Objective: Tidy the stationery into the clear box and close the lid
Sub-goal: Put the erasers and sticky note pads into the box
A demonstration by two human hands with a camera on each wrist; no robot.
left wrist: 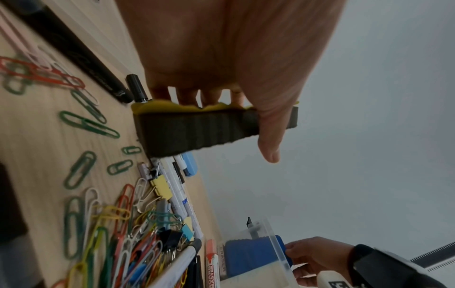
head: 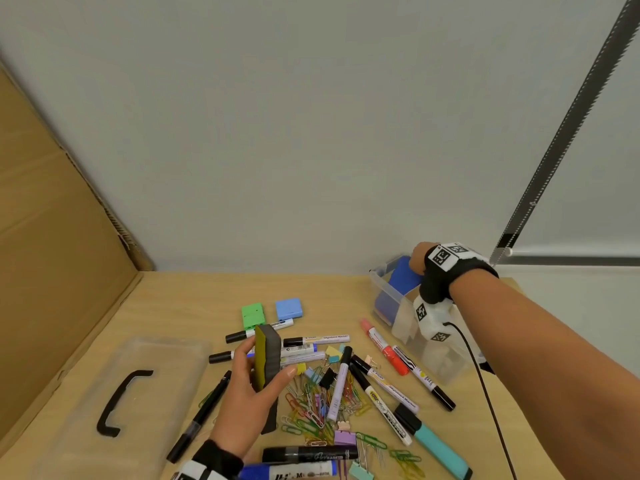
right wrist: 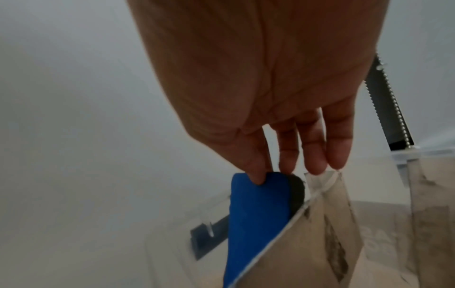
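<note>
Head view: the left hand (head: 247, 386), at about six o'clock on the wooden table (head: 180, 306), grips a board eraser (head: 267, 356) with a yellow back and dark grey felt, held upright on its long edge clear of the table, thumb on the yellow side and fingers (head: 282, 375) wrapped onto the felt side. In the left wrist view that same clamp shows, four fingers behind the yellow backing and the thumb across the felt. The right hand (head: 417, 258) is at two o'clock over the clear box (head: 382, 292), its fingers (right wrist: 256, 175) straight and slightly apart, the tips pressing on the top edge of a blue eraser (right wrist: 256, 210) that stands tilted inside the box's far end (part of it sticks up above the rim). The lid (head: 114, 403), clear with a black handle, lies flat at eight o'clock, well apart from the box. Between them, around the table's centre, lie scattered markers (head: 382, 398), a heap of coloured paper clips (head: 311, 407), several binder clips, and a green block (head: 252, 315) just beside a blue block (head: 289, 308) at twelve o'clock of the pile.
</note>
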